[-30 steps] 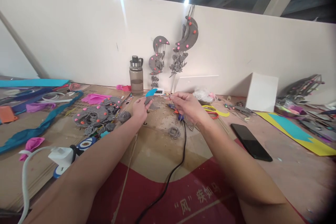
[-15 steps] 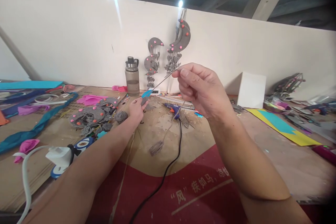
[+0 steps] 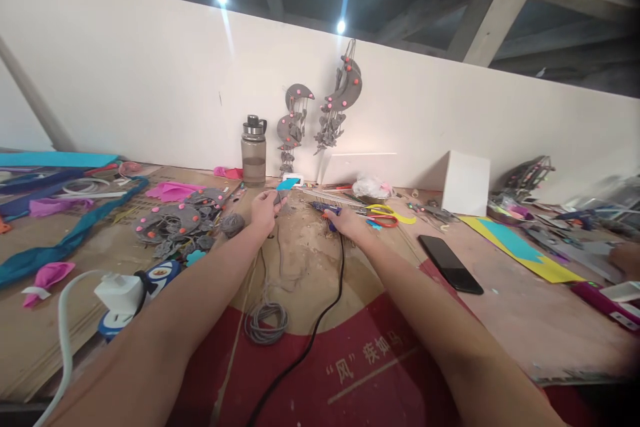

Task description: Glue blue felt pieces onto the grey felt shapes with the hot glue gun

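Pale wall panels [image 3: 150, 67] stand behind a crowded worktop, where 2 crescent-moon mobiles, 1 small [image 3: 299, 97] and 1 larger [image 3: 345, 90], hang at far centre. From my remote post, I see the left hand [image 3: 265, 210] pinching a grey felt piece [image 3: 281, 198] and a blue felt strip [image 3: 288, 184] at mid-scene, fingers narrow around them. The pinch leaves the strip's far end exposed, probably to keep it within reach of the other hand. To the right, the right hand [image 3: 347, 221] has its fingers wrapped on a blue glue gun [image 3: 333, 211], its nozzle angled left, apparently for a handle grip that keeps skin off the tip. The black cord [image 3: 320, 327] curves to the near edge, beside a coil of grey yarn [image 3: 267, 323]; slack there likely lets the tool move freely. Scissors [image 3: 384, 217] lie just right of that hand, and a phone [image 3: 450, 263] rests farther right.

Fingers cover much of the felt and the gun's handle, so I cannot tell how the grey piece and blue strip meet. Loose strands blur near the left hand, their ends untraceable. At far right, the frame cuts off a co-worker's hand [image 3: 625, 259]; its fingers are unclear.
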A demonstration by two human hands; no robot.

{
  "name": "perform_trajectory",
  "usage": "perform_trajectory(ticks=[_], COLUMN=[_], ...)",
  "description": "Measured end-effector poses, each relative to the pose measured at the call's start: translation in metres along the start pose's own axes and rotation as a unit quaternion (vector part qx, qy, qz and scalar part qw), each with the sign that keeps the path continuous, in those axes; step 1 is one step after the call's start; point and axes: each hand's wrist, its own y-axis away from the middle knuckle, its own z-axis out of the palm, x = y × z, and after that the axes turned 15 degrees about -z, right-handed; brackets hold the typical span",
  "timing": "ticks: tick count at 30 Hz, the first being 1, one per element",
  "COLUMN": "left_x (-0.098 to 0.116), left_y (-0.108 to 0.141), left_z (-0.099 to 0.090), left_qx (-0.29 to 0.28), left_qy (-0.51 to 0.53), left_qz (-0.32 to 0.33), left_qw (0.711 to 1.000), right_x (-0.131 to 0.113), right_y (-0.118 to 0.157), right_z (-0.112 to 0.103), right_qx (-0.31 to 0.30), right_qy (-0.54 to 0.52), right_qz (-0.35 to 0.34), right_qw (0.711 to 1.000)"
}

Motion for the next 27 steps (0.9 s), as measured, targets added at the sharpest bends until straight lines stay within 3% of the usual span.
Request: perform_trajectory(ticks=[6,10,13,16,20,27], left_x=[-0.002,-0.003,-0.003,-0.002,-0.001,0.001], left_y=[-0.001,-0.003,-0.004,-0.002,0.001,0.004], left_z=[0.0,-0.002,-0.005,-0.007,-0.008,-0.009], left_qx=[-0.019,-0.018,-0.022,-0.03,-0.033,-0.035], left_qy=[-0.009,-0.019,-0.033,-0.041,-0.038,-0.042], left_qz=[-0.004,0.0,0.0,0.003,-0.002,-0.015], left_qw=[1.0,1.0,0.999,0.999,0.999,0.998], right_x=[-0.001,0.005,0.009,0.01,0.011,0.006], right_y=[-0.006,-0.006,-0.005,-0.007,-0.01,-0.003], right_z=[0.021,0.028,0.038,0.046,0.052,0.054], right_qx=[-0.067,-0.035,0.079,0.168,0.189,0.188], right_qy=[0.074,0.069,-0.031,-0.153,-0.248,-0.389], right_qz=[0.053,0.053,0.05,0.02,0.03,-0.04], right_qw=[0.994,0.996,0.995,0.974,0.95,0.901])
